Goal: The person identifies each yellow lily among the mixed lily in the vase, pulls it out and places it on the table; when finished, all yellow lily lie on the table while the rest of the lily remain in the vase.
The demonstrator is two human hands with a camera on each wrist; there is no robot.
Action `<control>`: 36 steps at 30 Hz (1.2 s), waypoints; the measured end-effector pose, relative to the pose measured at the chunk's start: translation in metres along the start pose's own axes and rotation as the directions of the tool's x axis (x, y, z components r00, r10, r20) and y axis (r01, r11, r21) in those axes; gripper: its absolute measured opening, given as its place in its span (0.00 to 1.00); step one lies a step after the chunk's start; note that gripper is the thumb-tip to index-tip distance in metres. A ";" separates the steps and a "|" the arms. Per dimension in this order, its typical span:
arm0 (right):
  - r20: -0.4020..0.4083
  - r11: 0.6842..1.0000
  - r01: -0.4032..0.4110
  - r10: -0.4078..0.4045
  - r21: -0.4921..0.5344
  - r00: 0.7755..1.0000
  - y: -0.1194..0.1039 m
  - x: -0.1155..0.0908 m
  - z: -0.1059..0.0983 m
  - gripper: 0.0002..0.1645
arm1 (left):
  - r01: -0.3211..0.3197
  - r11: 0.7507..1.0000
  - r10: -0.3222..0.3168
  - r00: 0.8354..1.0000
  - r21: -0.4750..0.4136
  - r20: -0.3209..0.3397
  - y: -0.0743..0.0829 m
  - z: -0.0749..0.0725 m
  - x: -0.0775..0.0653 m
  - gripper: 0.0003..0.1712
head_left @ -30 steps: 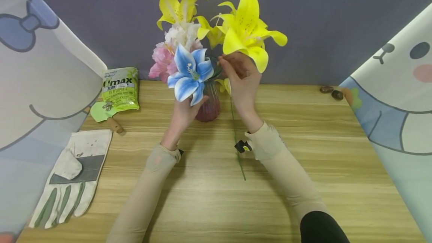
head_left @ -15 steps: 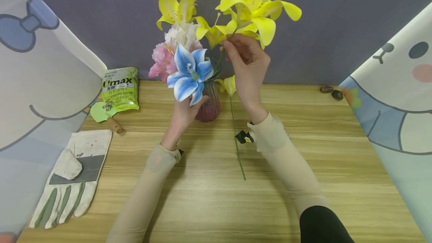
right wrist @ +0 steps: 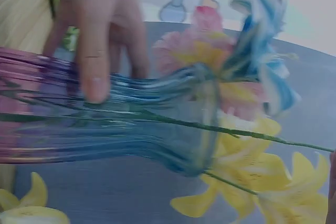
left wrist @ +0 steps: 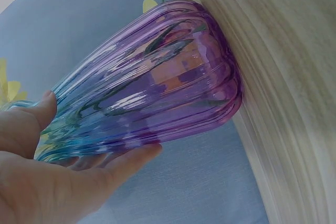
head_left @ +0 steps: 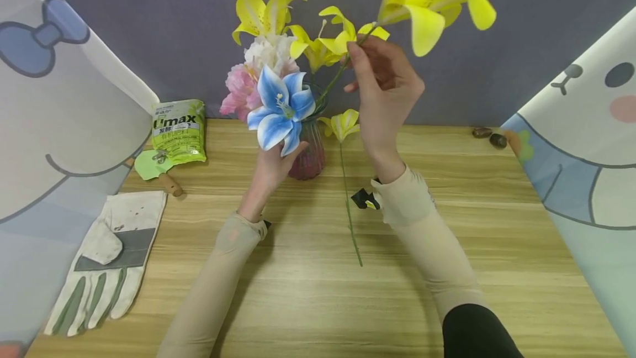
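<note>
My left hand (head_left: 269, 169) holds a ribbed glass vase (left wrist: 157, 77) at its narrower upper part. The vase shades from blue at the neck to purple-pink at the base and stands on the table. My right hand (head_left: 390, 95) pinches the green stem (right wrist: 252, 135) of a large yellow lily (head_left: 422, 10), whose lower stem runs through the vase mouth. Also in the vase are a blue lily (head_left: 280, 108), a pink peony (head_left: 242, 90), a white peony (head_left: 270, 51) and further yellow lilies (head_left: 258, 14). The blue lily hides part of my left hand.
Another yellow lily (head_left: 343, 125) lies on the table right of the vase. To the left are a green fertilizer bag (head_left: 179, 131), a small trowel (head_left: 154, 167) and a work glove (head_left: 111, 261). Two dark stones (head_left: 498, 140) lie at the back right.
My right hand has moved up and rightward with the lily, whose bloom rises partly out of the head view and shows more stem. My left hand stays on the vase.
</note>
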State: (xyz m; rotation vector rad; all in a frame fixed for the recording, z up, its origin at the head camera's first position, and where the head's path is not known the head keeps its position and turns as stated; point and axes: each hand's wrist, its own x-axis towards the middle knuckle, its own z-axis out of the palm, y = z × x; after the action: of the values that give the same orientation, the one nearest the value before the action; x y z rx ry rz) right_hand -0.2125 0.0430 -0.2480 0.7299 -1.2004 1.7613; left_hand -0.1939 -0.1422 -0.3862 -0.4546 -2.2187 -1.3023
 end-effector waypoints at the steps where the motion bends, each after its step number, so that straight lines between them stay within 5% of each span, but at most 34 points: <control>1: -0.026 1.000 -0.002 0.002 0.008 1.000 -0.003 0.003 0.000 0.06 | -0.002 1.000 0.002 1.000 -0.003 -0.001 0.000 0.000 0.000 0.21; 10: -0.206 0.996 -0.069 0.081 0.061 0.975 -0.036 0.033 -0.012 0.08 | -0.002 1.000 0.002 1.000 -0.016 -0.003 -0.001 0.001 0.000 0.23; 20: -0.317 0.993 -0.033 0.066 0.109 0.946 -0.047 0.071 -0.060 0.05 | -0.009 1.000 0.009 1.000 -0.001 -0.002 -0.002 0.001 0.000 0.23; 24: -0.350 0.989 -0.078 0.119 0.130 0.929 -0.047 0.081 -0.076 0.04 | -0.002 1.000 0.002 1.000 -0.001 0.000 -0.004 0.001 0.000 0.25; 28: -0.278 0.967 -0.220 0.249 0.131 0.928 -0.040 0.077 -0.088 0.10 | 0.003 1.000 -0.003 1.000 0.004 -0.003 -0.004 0.000 0.000 0.27; 32: -0.111 0.913 -0.404 0.408 0.060 0.906 -0.021 0.056 -0.107 0.14 | -0.012 1.000 0.012 1.000 0.003 -0.004 -0.004 -0.001 0.001 0.23; 36: 0.026 0.817 -0.568 0.573 -0.096 0.819 0.002 0.028 -0.134 0.11 | 0.006 1.000 -0.006 1.000 0.008 0.005 -0.002 -0.001 0.001 0.25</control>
State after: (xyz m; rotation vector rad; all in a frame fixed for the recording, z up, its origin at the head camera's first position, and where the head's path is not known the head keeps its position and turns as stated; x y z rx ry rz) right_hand -0.2270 0.1770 -0.2746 0.3795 -1.6431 2.1641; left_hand -0.1954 -0.1437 -0.3867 -0.4494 -2.2303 -1.2957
